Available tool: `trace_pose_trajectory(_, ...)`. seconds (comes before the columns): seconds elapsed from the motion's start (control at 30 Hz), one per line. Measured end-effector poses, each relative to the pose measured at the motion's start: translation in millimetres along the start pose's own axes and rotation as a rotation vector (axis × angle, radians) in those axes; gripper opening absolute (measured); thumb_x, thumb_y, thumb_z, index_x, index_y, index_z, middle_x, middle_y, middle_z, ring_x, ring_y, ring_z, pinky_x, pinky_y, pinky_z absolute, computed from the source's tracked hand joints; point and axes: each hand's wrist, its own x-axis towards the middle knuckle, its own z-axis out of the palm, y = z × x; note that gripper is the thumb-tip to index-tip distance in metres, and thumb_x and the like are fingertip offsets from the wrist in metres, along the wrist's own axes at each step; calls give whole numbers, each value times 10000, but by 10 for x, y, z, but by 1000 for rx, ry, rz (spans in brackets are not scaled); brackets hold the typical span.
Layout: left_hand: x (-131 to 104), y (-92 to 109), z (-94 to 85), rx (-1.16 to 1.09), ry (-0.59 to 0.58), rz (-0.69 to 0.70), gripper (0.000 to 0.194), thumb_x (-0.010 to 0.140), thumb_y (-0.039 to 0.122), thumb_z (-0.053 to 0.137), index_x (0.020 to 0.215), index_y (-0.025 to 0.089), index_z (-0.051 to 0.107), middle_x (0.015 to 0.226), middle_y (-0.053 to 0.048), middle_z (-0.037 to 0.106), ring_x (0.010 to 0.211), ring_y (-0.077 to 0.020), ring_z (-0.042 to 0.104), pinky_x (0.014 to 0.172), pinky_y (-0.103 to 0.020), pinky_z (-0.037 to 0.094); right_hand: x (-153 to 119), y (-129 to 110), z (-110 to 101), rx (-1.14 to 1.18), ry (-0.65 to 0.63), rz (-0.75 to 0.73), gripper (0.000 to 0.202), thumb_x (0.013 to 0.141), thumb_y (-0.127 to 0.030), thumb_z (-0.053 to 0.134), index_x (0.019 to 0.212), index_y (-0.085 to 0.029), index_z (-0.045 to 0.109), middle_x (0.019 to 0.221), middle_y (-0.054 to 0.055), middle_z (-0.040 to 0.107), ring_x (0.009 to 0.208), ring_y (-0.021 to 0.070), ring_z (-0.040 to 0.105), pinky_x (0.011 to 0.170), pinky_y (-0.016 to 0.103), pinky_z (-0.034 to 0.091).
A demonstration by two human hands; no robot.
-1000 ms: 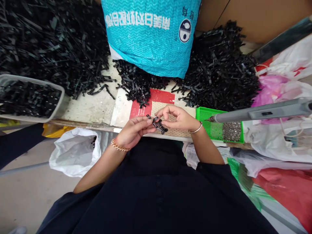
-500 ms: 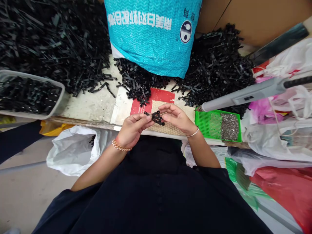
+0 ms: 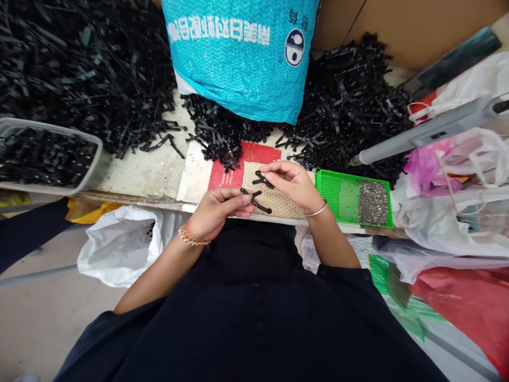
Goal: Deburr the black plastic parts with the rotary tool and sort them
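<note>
Between thumb and fingers, my left hand (image 3: 222, 209) pinches a jointed black plastic piece (image 3: 260, 206) with thin arms that point right. My right hand (image 3: 292, 183) grips another black plastic piece (image 3: 262, 179), its arms crossed in an X. The two pieces are apart, both over a tan honeycomb-patterned mat (image 3: 280, 201). Just beyond the hands, a heap of similar black pieces (image 3: 226, 138) spills from under a blue woven sack (image 3: 238, 63). Right of my right hand sits a green perforated tray (image 3: 338, 199) with small metal parts (image 3: 373, 202) at its right end.
A grey electric screwdriver (image 3: 417, 133) hangs above the tray. Larger black heaps lie at left (image 3: 87, 69) and right (image 3: 350, 106). A clear plastic tub (image 3: 85, 178) of black pieces stands at left. Below the bench edge hangs an open white bag (image 3: 115, 246).
My hands have moved apart, and the black pieces that were bunched together are now separate, one in each hand. The view has shifted slightly. The screwdriver hangs farther right and higher.
</note>
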Motion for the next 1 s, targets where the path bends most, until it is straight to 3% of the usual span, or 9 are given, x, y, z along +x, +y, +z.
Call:
trace_pose_trajectory(0.23,16,-2,9,27,-121,-46,392,635,434,1049,803,142,846,735,-83,818,657,-169,797,676,-221,665,12,-73,15,-24,-164,-7,249,934,-398,771,1051,-181,806,1033,41,808,878,116,703,828,258,573)
trace_pose_trajectory(0.67,47,-19,-4,88,-167,-80,368,681,437,1026,819,143,853,766,-124,828,657,-196,802,681,-254,676,3,-50,-18,-17,-189,-9,245,943,-406,761,1044,-185,796,1029,40,795,884,119,689,848,265,571)
trace_pose_trajectory(1.0,116,-8,-49,97,-182,-120,352,659,421,1033,798,154,851,735,-115,820,634,-197,798,659,-251,674,-2,-40,30,128,-173,64,277,903,-437,830,1026,-191,804,1016,27,792,886,106,693,846,244,587)
